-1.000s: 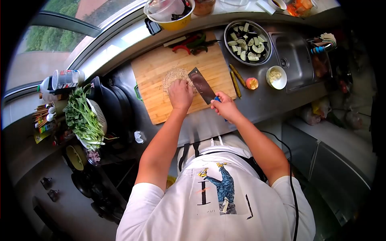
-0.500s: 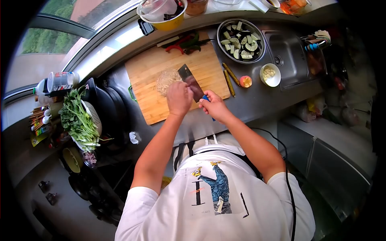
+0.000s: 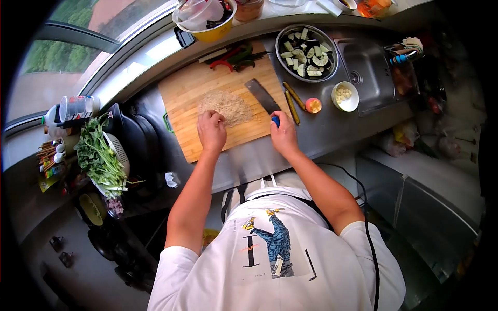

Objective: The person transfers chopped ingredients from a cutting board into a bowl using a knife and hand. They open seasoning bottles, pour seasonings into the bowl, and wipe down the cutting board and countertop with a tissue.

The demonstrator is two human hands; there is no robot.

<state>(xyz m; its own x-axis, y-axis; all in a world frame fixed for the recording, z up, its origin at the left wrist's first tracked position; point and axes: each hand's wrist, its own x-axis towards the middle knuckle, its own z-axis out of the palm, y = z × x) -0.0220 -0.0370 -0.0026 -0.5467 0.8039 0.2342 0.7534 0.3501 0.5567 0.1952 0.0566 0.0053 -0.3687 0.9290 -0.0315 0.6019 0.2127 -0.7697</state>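
A heap of finely chopped pale brown food [image 3: 232, 108], perhaps minced meat, lies on the wooden cutting board [image 3: 179, 103]. At the heap's near left edge is my left hand [image 3: 211, 132], its fingers curled together; whether anything is between them is hidden. My right hand [image 3: 284, 136] grips the blue handle of a cleaver [image 3: 262, 95] at the board's right side. The blade slants up and left, apart from the heap. Red and green peppers [image 3: 241, 56] rest at the board's far edge.
Right of the board are a steel bowl of cut eggplant [image 3: 279, 54], two brownish sticks [image 3: 293, 98], a reddish round fruit [image 3: 313, 105], a white bowl of garlic [image 3: 355, 103] and a sink [image 3: 376, 98]. Leafy greens [image 3: 101, 155] fill a basket at left. A black cable [image 3: 367, 217] hangs beside my right arm.
My left hand has left the cleaver's blade and moved left to the heap's edge. My right hand has carried the cleaver right, off the heap, uncovering more of it.
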